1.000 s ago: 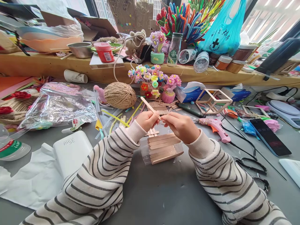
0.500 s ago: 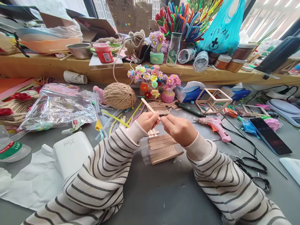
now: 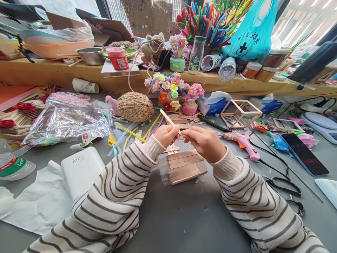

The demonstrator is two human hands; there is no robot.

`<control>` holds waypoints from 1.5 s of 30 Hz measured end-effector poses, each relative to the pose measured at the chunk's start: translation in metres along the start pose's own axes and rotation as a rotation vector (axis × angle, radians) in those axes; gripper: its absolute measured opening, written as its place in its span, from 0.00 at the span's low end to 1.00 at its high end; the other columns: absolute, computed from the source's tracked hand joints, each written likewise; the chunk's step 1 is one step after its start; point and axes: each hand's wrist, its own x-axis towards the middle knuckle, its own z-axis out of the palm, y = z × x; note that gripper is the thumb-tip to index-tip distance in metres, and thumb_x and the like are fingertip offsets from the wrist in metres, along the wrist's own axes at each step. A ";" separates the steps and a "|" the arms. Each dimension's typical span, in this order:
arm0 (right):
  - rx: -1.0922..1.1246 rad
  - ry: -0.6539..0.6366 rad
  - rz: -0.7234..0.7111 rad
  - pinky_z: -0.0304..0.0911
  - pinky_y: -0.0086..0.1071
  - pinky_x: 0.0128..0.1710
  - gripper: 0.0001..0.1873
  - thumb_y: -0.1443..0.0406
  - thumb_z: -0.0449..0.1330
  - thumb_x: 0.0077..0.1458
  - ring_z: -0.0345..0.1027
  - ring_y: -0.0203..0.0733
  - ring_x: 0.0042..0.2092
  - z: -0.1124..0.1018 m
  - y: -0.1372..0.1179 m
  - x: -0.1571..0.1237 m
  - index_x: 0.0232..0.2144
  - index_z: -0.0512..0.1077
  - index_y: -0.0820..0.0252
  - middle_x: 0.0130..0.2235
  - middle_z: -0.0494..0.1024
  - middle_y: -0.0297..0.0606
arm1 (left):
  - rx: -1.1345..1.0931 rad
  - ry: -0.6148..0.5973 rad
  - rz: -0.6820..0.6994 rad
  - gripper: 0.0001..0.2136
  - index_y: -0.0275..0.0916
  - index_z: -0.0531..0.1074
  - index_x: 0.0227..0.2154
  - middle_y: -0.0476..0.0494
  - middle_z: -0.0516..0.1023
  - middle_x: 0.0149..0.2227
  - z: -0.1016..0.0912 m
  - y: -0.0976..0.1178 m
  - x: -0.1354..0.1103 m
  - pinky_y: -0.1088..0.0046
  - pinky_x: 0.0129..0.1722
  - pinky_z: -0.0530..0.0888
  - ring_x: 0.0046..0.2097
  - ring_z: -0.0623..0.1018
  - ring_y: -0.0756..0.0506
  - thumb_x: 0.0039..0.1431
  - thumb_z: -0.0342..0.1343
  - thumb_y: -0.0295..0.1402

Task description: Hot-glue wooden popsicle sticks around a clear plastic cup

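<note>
Right hand (image 3: 204, 144): here's the change: half a second ago it's a tight fist, and now the fingers stretch out longer, tips at the stick's lower end; whether this grip pinches or only touches, I cannot tell.
Left hand (image 3: 166, 135): steady as before, its grip narrow, thumb and finger closed on the stick.
Stick (image 3: 167, 117): pale, flat, round-ended wood, slanting up leftward, held above the bench (image 3: 171, 225).
Right sleeve (image 3: 252, 200): soft striped knit, now covering more of the black scissors (image 3: 299, 192).
Panel (image 3: 186, 167): unmoved, flat wooden strips side by side, a glossy clear sheet (image 3: 164, 174) poking out at the left.
Twine (image 3: 135, 107): a coarse, hairy brown ball beyond the left hand.
Glue gun (image 3: 244, 142): smooth pink plastic, orange trigger, lying right of the right hand.
</note>
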 end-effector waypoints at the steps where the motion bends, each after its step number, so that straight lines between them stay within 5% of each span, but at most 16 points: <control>1: -0.014 0.006 -0.005 0.61 0.24 0.28 0.12 0.73 0.47 0.55 0.67 0.32 0.28 0.000 0.000 0.000 0.34 0.70 0.65 0.29 0.75 0.37 | -0.006 -0.009 -0.002 0.19 0.34 0.60 0.11 0.55 0.57 0.09 0.000 0.000 0.000 0.82 0.13 0.55 0.12 0.58 0.57 0.57 0.43 0.27; 11: -0.301 0.066 -0.131 0.55 0.24 0.24 0.12 0.69 0.48 0.57 0.63 0.32 0.24 -0.003 -0.008 0.002 0.30 0.72 0.65 0.24 0.71 0.36 | -0.302 -0.117 -0.127 0.24 0.34 0.57 0.06 0.55 0.54 0.07 0.004 0.009 -0.001 0.82 0.11 0.52 0.10 0.56 0.58 0.59 0.38 0.22; 18: -0.492 0.134 -0.160 0.51 0.26 0.21 0.12 0.70 0.49 0.56 0.58 0.31 0.20 0.006 -0.009 0.001 0.28 0.72 0.64 0.21 0.69 0.33 | -0.229 -0.011 -0.164 0.24 0.34 0.57 0.07 0.55 0.54 0.06 0.006 0.014 -0.002 0.81 0.12 0.52 0.10 0.56 0.58 0.59 0.39 0.22; 30: -0.110 -0.049 -0.048 0.60 0.25 0.29 0.13 0.72 0.46 0.57 0.67 0.34 0.30 0.002 0.003 -0.001 0.36 0.70 0.64 0.32 0.75 0.39 | -0.164 -0.016 -0.174 0.23 0.34 0.58 0.08 0.56 0.54 0.06 0.004 0.009 -0.001 0.83 0.11 0.52 0.10 0.56 0.59 0.59 0.40 0.23; 45: -0.280 -0.126 -0.127 0.53 0.25 0.25 0.15 0.71 0.43 0.58 0.61 0.32 0.26 0.002 -0.003 -0.002 0.33 0.70 0.65 0.27 0.71 0.37 | -0.105 -0.121 -0.158 0.23 0.36 0.55 0.07 0.56 0.53 0.06 0.002 0.003 -0.002 0.81 0.11 0.50 0.10 0.54 0.58 0.59 0.39 0.25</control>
